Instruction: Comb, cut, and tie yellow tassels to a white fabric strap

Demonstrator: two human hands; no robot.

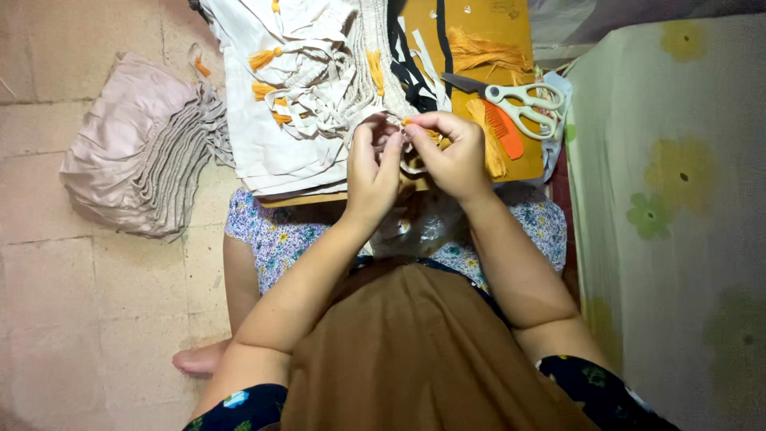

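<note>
My left hand (372,166) and my right hand (453,153) meet over the near edge of a wooden board (511,24) on my lap. Both pinch a thin cream cord (412,166) with an orange tassel (431,134) at its end. A cream fabric garment (279,88) with several orange tassels lies on the board just beyond my left hand. White-handled scissors (523,102) and an orange comb (503,128) lie to the right of my right hand.
A folded pile of pale pink cloth (136,152) lies on the tiled floor at the left. A mattress with a pale floral cover (678,199) runs along the right. Loose orange thread (483,52) sits at the board's far side. My bare foot (199,361) rests on the floor.
</note>
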